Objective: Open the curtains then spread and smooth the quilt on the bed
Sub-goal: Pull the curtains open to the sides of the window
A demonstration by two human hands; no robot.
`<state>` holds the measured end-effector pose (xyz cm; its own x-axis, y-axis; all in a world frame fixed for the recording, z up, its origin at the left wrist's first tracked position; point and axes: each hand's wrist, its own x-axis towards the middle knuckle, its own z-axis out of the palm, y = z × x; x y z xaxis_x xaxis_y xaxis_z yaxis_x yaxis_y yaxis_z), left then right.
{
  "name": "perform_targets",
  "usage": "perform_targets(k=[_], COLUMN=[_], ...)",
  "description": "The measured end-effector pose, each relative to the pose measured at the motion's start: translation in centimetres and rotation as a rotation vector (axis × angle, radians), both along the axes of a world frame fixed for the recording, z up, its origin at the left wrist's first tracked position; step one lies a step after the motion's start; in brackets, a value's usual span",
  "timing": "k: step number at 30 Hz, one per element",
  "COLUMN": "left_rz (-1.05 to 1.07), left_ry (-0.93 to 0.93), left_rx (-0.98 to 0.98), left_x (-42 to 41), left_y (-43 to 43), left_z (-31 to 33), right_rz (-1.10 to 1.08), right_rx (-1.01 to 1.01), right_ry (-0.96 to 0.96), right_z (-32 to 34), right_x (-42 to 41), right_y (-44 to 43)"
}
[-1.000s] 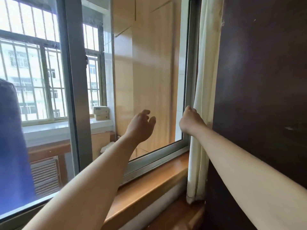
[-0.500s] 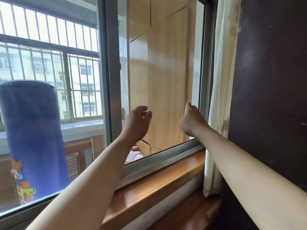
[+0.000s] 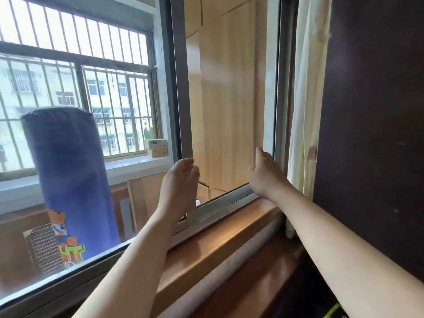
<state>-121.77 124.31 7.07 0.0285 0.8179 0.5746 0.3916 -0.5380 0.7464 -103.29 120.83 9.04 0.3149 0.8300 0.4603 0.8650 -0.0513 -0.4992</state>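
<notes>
Hanging upright at the right edge of the window (image 3: 278, 88): curtain (image 3: 305, 111), just right of right hand (image 3: 263, 177), fingers hidden, hold unclear; left hand (image 3: 181, 177) farther, loosely curled, empty.

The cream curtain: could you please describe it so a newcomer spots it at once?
Find the sliding window and follow its frame rightward. There the cream curtain hangs gathered in a narrow strip beside a dark brown panel, the only pale fabric.

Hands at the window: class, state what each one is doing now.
Left hand: open, loosely curled, holding nothing.
Right hand: at the window frame; fingers hidden, cannot tell.
</notes>
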Motion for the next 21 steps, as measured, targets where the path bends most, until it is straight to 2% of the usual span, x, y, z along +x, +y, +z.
perform_targets(k=[11, 21], left_rz=[-0.142, -0.339], left_ry=[-0.082, -0.112], left_rx=[-0.040, -0.091], left_x=[-2.8, 3.1], left_y=[-4.8, -10.9], left_z=[-3.4, -4.6], right_rz=[-0.043, -0.249], right_rx=[-0.009, 0.076], right_ry=[0.162, 0.261], right_z=[-3.7, -6.2], right_x=[-3.1, 1.2], right_y=[-6.7, -15.8])
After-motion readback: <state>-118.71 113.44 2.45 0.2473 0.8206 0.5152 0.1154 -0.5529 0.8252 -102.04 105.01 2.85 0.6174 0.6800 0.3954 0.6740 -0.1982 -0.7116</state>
